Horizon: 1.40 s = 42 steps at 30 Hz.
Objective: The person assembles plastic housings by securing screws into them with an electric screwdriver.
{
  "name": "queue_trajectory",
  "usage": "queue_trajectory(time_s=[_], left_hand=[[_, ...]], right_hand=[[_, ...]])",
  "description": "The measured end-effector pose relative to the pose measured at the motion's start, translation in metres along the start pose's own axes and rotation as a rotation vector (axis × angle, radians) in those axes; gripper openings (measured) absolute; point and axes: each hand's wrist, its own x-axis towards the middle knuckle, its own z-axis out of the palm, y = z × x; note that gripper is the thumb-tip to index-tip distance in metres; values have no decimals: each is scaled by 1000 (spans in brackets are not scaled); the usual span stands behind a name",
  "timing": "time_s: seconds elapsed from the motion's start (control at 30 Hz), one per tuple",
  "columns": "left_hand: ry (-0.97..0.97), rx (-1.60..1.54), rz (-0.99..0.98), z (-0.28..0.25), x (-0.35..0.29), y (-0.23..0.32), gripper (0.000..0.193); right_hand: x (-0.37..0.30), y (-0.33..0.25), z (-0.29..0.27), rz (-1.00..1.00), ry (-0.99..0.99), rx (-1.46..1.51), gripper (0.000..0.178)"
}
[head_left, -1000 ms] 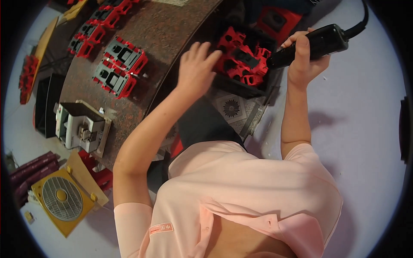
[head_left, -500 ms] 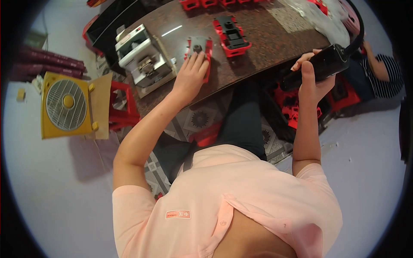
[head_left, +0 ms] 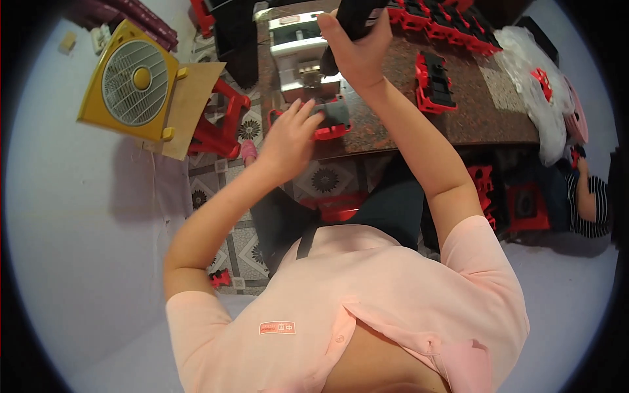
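Observation:
My right hand [head_left: 363,62] is wrapped round a black corded tool [head_left: 357,18] that looks like an electric screwdriver. Its lower end comes down beside the front of a white boxy machine [head_left: 295,49] with a metal mechanism, which looks like a screw feeder. Below that machine, close to the table's near edge, lies a red plastic part with a dark grey top [head_left: 337,116]. My left hand [head_left: 291,137] is at the left end of this part, fingers stretched out and a little apart, blurred by motion. Whether the fingertips touch the part cannot be made out.
Another red-and-black part [head_left: 433,82] lies on the brown speckled table [head_left: 386,134] to the right. Several more stand in a row [head_left: 445,26] at the back. Clear plastic bags [head_left: 534,85] lie at the right end. A yellow fan [head_left: 131,82] is at left; a person in a striped top [head_left: 591,209] sits at right.
My right hand has brought the black tool from the right across to the white machine. The part under my left hand has turned from lengthwise to crosswise. The view has shifted.

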Motion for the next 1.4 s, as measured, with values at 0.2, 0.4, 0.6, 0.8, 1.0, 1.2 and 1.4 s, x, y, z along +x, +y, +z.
queue_trajectory(time_s=[0.2, 0.4, 0.6, 0.8, 1.0, 1.2, 1.4], left_hand=[[223, 367, -268, 65, 19, 21, 70], [230, 219, -179, 56, 11, 17, 69], [278, 63, -152, 61, 18, 20, 78], [297, 50, -171, 64, 16, 16, 80], [330, 62, -148, 72, 15, 10, 83], [249, 34, -182, 52, 19, 25, 79], [545, -230, -265, 19, 13, 11, 51]], right_hand=[[-28, 64, 29, 141, -2, -66, 43], [-33, 66, 34, 206, 7, -11, 41], [-20, 74, 30, 99, -143, -179, 25], [-5, 32, 58, 268, -177, 172, 19], [-23, 32, 73, 127, -268, 501, 17], [-12, 34, 48, 197, -152, 4, 37], [-21, 10, 21, 281, -25, 23, 27]])
